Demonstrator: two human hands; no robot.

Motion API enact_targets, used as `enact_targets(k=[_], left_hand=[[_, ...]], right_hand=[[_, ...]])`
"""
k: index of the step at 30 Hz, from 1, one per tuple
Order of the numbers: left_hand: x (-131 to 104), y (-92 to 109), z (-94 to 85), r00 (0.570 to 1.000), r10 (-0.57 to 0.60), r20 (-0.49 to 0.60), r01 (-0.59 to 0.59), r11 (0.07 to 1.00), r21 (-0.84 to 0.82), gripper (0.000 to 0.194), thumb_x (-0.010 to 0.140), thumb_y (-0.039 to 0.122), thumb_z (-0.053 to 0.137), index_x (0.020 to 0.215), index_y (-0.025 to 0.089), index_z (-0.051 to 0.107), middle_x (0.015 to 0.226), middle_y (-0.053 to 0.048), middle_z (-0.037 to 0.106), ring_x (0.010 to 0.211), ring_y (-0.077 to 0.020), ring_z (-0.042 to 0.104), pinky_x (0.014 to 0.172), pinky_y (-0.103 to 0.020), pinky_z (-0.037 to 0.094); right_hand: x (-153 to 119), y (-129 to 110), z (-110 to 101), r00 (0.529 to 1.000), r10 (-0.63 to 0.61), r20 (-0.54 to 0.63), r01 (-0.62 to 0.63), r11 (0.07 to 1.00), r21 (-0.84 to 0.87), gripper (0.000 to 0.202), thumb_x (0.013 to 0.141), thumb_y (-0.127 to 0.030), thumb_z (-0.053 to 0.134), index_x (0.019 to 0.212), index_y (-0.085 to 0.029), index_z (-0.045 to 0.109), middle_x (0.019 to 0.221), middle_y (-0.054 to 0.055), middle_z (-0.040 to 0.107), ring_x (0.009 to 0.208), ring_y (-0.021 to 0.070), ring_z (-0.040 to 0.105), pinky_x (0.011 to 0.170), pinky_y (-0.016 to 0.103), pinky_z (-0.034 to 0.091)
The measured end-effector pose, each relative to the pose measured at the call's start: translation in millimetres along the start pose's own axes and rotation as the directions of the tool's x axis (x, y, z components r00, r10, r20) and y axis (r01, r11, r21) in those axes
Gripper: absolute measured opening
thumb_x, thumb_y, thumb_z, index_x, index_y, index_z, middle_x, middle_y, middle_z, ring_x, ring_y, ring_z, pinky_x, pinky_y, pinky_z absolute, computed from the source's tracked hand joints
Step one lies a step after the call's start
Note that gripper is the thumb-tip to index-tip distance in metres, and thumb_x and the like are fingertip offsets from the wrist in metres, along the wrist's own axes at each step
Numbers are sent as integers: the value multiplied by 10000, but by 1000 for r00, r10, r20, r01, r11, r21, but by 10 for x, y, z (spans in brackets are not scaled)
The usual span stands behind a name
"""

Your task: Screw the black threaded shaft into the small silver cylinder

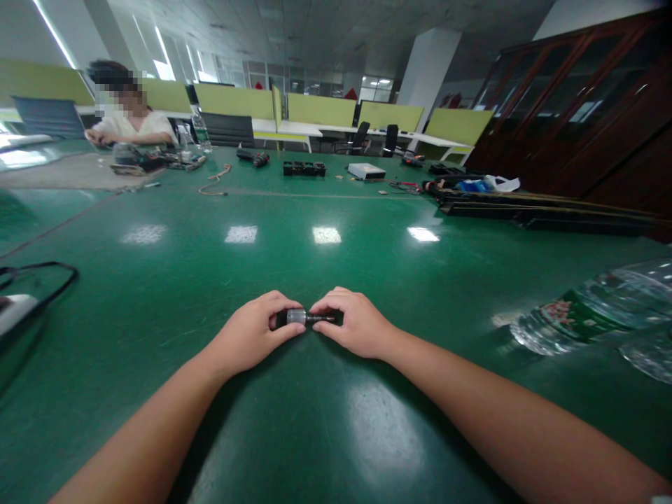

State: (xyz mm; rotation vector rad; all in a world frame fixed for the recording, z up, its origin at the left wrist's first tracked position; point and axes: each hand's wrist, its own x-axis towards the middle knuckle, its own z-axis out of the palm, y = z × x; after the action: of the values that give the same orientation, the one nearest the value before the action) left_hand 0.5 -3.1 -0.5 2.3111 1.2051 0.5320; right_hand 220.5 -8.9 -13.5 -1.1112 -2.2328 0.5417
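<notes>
Close in front of me, over the green tabletop (315,392), is a small motor-like part (296,317): a short silver cylinder with a thin, dark, ridged shaft pointing right. My left hand (257,329) is closed round the cylinder, thumb below and fingers above. At the shaft side, my right hand (360,322) has thumb and forefinger curled about the shaft near where it leaves the cylinder. Whether these right fingertips press on it is hard to make out. The part lies roughly level between both hands; its left end is partly hidden by my left fingers.
Clear plastic bottles (582,315) lie at the right. A black cable (63,269) and white box (15,311) are at the left edge. Farther back are a black slotted part (304,169), a grey box (366,171) and dark long panels (525,206). Another person (131,122) sits far left.
</notes>
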Motion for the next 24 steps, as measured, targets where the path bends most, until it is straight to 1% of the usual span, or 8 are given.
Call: enact_targets(k=[3, 7, 17, 24], left_hand=[[-7, 1, 0, 1000, 13, 13, -13, 1000, 4, 311, 831, 429, 629, 1082, 257, 692, 967, -28, 645, 786, -171, 572, 707, -277, 442], [-14, 8, 1, 1000, 10, 12, -10, 1000, 2, 286, 830, 415, 642, 1069, 268, 696, 965, -19, 645, 795, -168, 574, 709, -269, 438], [-6, 34, -7, 1000, 10, 6, -10, 1000, -6, 252, 826, 384, 654, 1047, 274, 699, 955, -5, 630, 802, -162, 569, 727, -268, 429], [-3, 30, 5, 1000, -8, 4, 8, 1000, -4, 246, 820, 379, 661, 1041, 277, 701, 949, 1, 619, 773, -153, 555, 717, -267, 423]], right_hand=[[7, 9, 6, 1000, -5, 17, 5, 1000, 9, 124, 795, -184, 688, 916, -197, 710, 850, 26, 703, 806, 155, 590, 762, 292, 443], [9, 16, 12, 999, -27, 26, 27, 1000, 4, 119, 811, -206, 678, 923, -198, 714, 843, 27, 699, 801, 154, 585, 764, 295, 438], [2, 37, 22, 998, -43, 48, 45, 998, -36, 178, 809, -258, 694, 969, -189, 727, 845, 37, 698, 817, 165, 581, 770, 304, 431], [-5, 49, 20, 997, -67, 38, 67, 997, -25, 184, 804, -265, 696, 965, -182, 732, 833, 37, 700, 792, 161, 583, 747, 292, 434]])
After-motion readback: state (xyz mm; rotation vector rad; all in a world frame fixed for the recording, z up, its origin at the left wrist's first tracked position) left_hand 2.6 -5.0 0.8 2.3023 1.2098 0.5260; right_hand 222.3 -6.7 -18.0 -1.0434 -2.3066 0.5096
